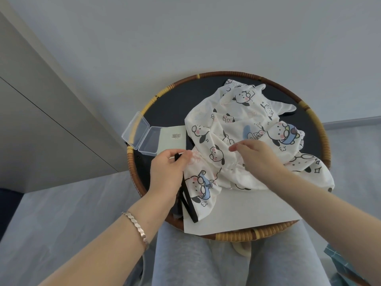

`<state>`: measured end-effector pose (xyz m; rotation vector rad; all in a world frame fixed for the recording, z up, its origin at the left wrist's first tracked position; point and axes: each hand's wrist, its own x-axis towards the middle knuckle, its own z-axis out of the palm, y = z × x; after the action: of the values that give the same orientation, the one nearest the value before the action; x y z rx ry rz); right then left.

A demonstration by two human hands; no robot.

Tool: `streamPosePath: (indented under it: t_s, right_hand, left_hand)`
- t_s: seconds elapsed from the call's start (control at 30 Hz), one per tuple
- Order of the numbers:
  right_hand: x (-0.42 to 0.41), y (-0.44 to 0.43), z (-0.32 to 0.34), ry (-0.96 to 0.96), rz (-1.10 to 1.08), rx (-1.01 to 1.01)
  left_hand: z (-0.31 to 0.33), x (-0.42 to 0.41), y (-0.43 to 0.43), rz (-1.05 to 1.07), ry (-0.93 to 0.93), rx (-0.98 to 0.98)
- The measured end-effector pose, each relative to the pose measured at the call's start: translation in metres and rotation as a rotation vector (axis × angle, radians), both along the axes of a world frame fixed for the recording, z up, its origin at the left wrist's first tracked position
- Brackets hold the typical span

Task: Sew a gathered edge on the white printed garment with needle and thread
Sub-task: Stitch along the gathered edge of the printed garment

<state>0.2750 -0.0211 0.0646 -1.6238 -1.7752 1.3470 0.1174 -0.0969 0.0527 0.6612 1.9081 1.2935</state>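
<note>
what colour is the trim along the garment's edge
Black trim, seen best in the head view.

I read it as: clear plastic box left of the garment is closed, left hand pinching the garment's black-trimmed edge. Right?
Not quite. The head view shows the clear plastic box open, lid swung back. It does lie left of the garment, and the left hand does pinch the black-trimmed edge.

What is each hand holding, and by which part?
The left hand pinches the white cartoon-printed fabric garment at its black-trimmed edge. The right hand rests on the cloth with relaxed fingers, gripping nothing visible.
</note>
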Motion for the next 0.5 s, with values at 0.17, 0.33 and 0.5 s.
streamPosePath:
  t_s: [0.17, 0.33, 0.5]
  right_hand:
    - [-0.017, -0.024, 0.008, 0.235, 0.105, -0.170]
    - [-0.019, -0.035, 0.006, 0.093, 0.234, 0.008]
    - [-0.018, -0.044, 0.005, -0.003, 0.264, 0.100]
  left_hand:
    - [0.003, 0.000, -0.001, -0.004, -0.241, -0.054]
    - [0.006, 0.002, -0.005, -0.052, -0.120, -0.033]
    - [0.008, 0.007, -0.007, -0.042, -0.009, 0.030]
